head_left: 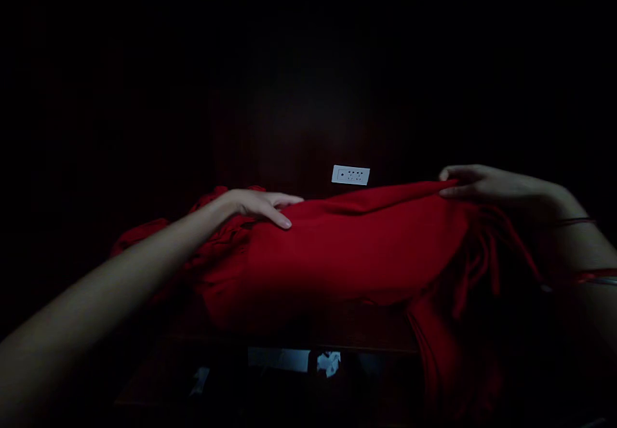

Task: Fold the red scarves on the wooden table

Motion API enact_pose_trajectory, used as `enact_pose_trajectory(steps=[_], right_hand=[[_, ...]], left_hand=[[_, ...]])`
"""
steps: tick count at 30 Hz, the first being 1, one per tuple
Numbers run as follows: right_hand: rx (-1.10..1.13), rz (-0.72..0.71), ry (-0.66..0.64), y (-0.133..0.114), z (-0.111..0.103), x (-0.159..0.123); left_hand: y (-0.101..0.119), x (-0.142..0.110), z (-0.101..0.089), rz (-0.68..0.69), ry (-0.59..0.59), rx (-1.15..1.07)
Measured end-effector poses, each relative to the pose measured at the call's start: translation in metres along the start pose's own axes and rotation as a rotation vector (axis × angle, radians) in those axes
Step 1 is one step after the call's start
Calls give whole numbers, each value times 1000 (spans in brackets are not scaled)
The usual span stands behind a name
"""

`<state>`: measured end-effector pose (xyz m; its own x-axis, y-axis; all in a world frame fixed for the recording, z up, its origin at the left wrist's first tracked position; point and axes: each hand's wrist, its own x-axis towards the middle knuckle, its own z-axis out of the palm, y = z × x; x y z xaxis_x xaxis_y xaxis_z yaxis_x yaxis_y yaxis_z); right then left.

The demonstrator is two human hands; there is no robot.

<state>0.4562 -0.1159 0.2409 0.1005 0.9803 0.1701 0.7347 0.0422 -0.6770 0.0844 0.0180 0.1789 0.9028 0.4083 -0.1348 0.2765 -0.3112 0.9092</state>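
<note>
A red garment [357, 248] is stretched between my two hands, its upper edge pulled fairly straight. My left hand [265, 206] grips that edge near its bunched, gathered part, thumb on the near face and fingers behind the cloth. At the other end, my right hand [465, 182] pinches the edge between thumb and fingers. Thin red strips or ties hang below my right hand, and a loose fold drops over the front edge of a dark surface. Deep shadow hides much of the lower cloth.
A white power socket plate [351, 175] is on the dark wall behind the garment. Under the dark wooden tabletop [366, 331], pale items [279, 358] show in an open space. Most of the surroundings are too dark to make out.
</note>
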Motion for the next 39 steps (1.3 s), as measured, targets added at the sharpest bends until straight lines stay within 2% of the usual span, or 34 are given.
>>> enact_pose_trajectory(steps=[2,5,7,9,10,12,14,16,17,20,22,23,25,28,30,32,35,37,39], right_hand=[[-216,67,-80,18,12,13],[-527,121,-4,47,31,30],[-488,126,112,62,40,31],[-251,129,268,70,43,25],[-103,132,362,71,44,18],[141,124,607,68,43,3],[216,67,934,59,43,-12],[104,-59,1244,46,42,-25],[12,-135,1354,38,42,-29],[-245,-297,1506,16,35,-30],[-349,-307,1495,9,26,-18],[-391,-282,1446,8,21,-8],[-459,-191,1267,13,13,17],[-590,-51,870,34,11,59],[-687,-7,661,52,17,81],[-742,15,523,71,29,96],[-783,40,418,94,46,107],[-780,43,418,103,53,111],[-759,28,470,108,55,114]], left_hand=[[-31,20,9,-107,-70,-104],[-71,47,27,-248,-221,-191],[-85,56,37,-289,-338,-154],[-88,57,41,-261,-395,-116],[-86,55,40,-223,-385,-119],[-76,48,32,-113,-282,-160],[-62,35,19,62,-97,-217],[-45,18,4,261,119,-241],[-36,10,-2,337,208,-232],[-6,-9,-16,470,351,-150],[11,-9,-23,512,408,-36],[16,-6,-29,505,442,49],[19,9,-45,420,524,259],[-1,42,-75,195,590,554],[-24,65,-90,44,525,681],[-47,84,-95,-86,445,694],[-69,101,-88,-209,311,585],[-73,104,-81,-204,268,484],[-71,104,-79,-150,299,387]])
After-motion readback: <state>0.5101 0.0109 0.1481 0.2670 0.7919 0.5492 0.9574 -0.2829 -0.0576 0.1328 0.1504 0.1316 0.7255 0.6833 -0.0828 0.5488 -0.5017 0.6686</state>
